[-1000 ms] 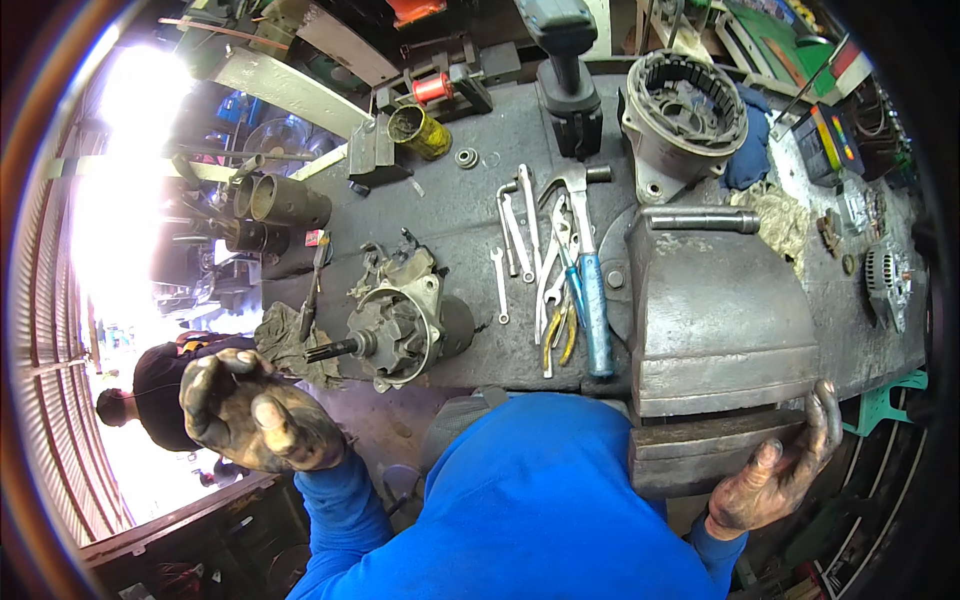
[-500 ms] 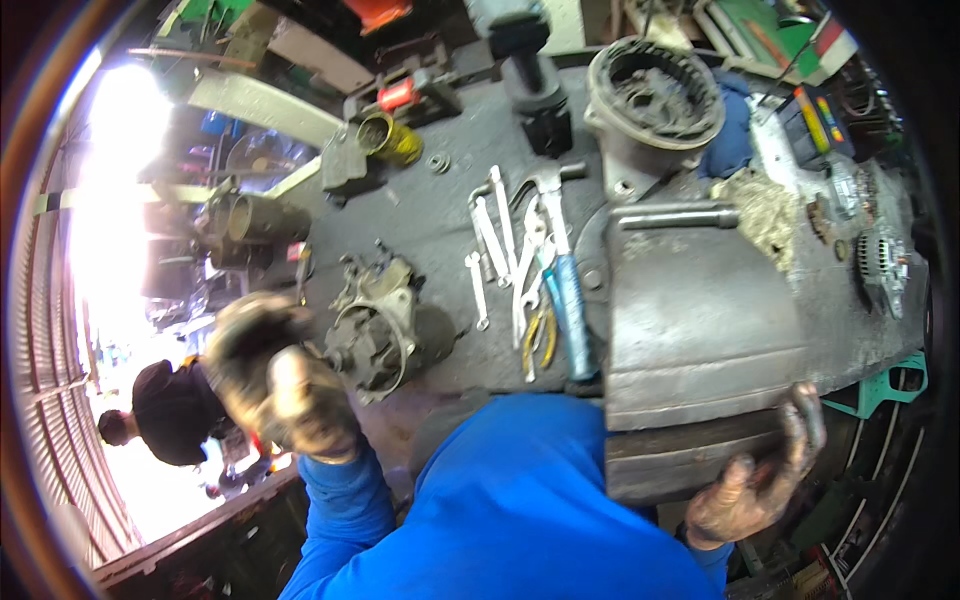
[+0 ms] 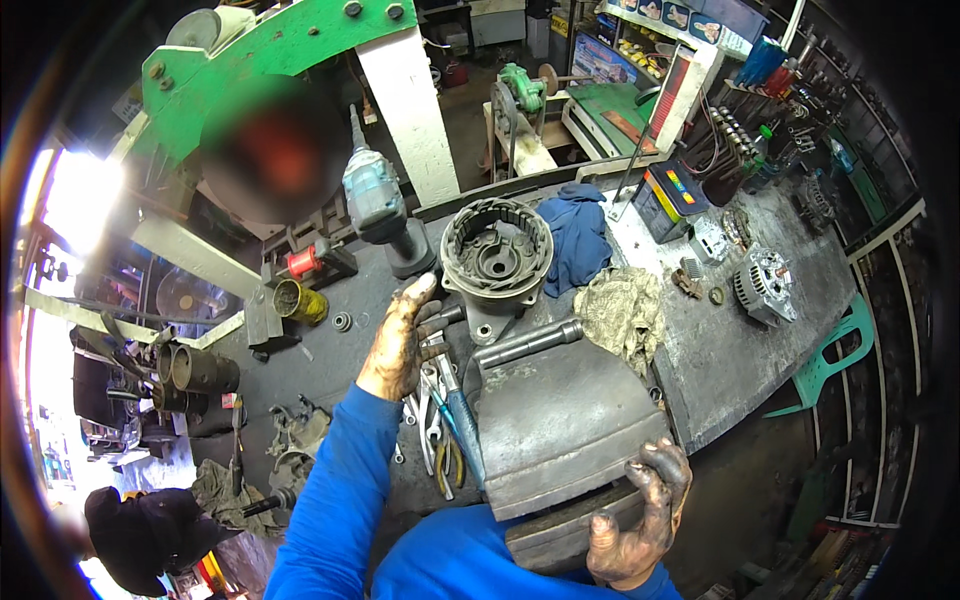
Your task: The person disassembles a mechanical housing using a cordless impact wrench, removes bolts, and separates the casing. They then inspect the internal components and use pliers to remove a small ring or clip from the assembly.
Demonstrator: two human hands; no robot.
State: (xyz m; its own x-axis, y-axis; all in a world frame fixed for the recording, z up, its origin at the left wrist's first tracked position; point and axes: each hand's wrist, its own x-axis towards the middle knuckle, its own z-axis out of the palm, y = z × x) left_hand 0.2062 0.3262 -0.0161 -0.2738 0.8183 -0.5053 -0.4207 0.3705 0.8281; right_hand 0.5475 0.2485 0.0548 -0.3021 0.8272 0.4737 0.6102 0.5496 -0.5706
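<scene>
My left hand (image 3: pixel 398 345), smudged with grease, is raised over the bench with its fingers apart. Close to its fingertips are a cordless impact tool (image 3: pixel 375 195) standing upright and a hammer (image 3: pixel 459 420) with a blue handle, whose head the hand partly hides. Under that hand lie several wrenches and yellow-handled pliers (image 3: pixel 448 470). My right hand (image 3: pixel 640 520), also greasy, has its fingers spread and bent at the near right edge of a large grey metal block (image 3: pixel 570 420). A steel bar (image 3: pixel 530 343) rests on top of this block. Neither hand shows anything in its grasp.
Beyond the block stands a round motor housing (image 3: pixel 497 250). A blue cloth (image 3: pixel 578 235), a beige rag (image 3: pixel 622 312), a battery (image 3: pixel 668 200) and an alternator (image 3: pixel 765 285) occupy the right side. A yellow can (image 3: pixel 300 301) is left. My forearm partly covers a dismantled part (image 3: pixel 297 432).
My left hand has moved from the left side, beside the dismantled part, to above the tools. The view has swung right and up. My right hand keeps its place by the block.
</scene>
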